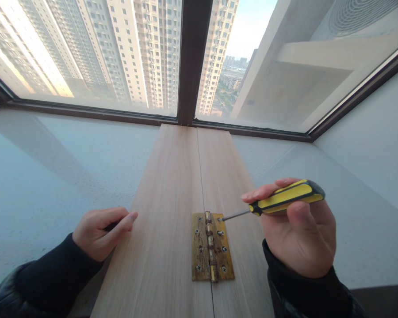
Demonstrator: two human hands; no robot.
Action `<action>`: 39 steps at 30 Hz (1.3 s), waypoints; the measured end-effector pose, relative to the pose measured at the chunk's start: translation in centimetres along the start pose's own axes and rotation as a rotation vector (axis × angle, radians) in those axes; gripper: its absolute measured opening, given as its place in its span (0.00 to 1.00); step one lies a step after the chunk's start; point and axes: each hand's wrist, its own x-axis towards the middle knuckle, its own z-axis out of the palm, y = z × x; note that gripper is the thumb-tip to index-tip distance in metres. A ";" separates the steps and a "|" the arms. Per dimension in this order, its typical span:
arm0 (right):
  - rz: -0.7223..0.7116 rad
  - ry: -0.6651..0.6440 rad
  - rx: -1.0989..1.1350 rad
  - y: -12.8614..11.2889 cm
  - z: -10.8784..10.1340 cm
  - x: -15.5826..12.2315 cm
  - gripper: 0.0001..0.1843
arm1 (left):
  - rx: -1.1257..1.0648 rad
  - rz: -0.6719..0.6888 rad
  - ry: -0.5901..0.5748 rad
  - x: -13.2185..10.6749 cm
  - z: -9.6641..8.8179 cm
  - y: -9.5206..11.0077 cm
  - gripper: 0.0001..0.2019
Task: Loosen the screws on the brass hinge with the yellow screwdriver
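My right hand [300,225] grips a screwdriver [285,198] by its yellow and black handle. The metal shaft points left, and its tip meets the top screw [220,219] on the right leaf of a brass hinge [195,240]. That hinge is worn and stained, lies flat across the seam between two pale wooden boards [172,176], and has several cross-head screws in both leaves. At the left edge of the boards rests my left hand [104,229], thumb and fingers pinched together; I cannot make out anything between them.
Beneath the boards is a white speckled sill [69,163]. A dark window frame [189,66] runs along the far side, where the boards' far ends reach it. At the right rises a white wall [378,119]. Tall buildings show through the glass.
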 end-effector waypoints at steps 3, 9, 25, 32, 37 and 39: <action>0.020 0.021 0.020 0.1 0.2 0.0 0.13 | -0.004 -0.001 -0.002 0.0 0.1 -0.1 0.23; 0.120 -0.015 0.158 -0.4 1.1 0.4 0.14 | 0.004 0.011 0.002 0.0 0.0 -0.1 0.23; 0.031 0.092 0.051 0.3 0.6 0.8 0.19 | -0.015 0.029 0.001 0.0 0.1 -0.3 0.23; -0.338 0.439 -0.343 1.0 0.6 0.0 0.06 | -0.019 0.019 -0.004 0.0 0.1 -0.2 0.23; -0.249 0.277 -0.359 0.7 1.0 -0.2 0.16 | -0.016 0.029 0.000 0.1 0.1 -0.1 0.23; -0.148 0.167 -0.227 0.4 1.0 -0.2 0.17 | -0.023 0.030 0.001 0.1 0.1 -0.1 0.23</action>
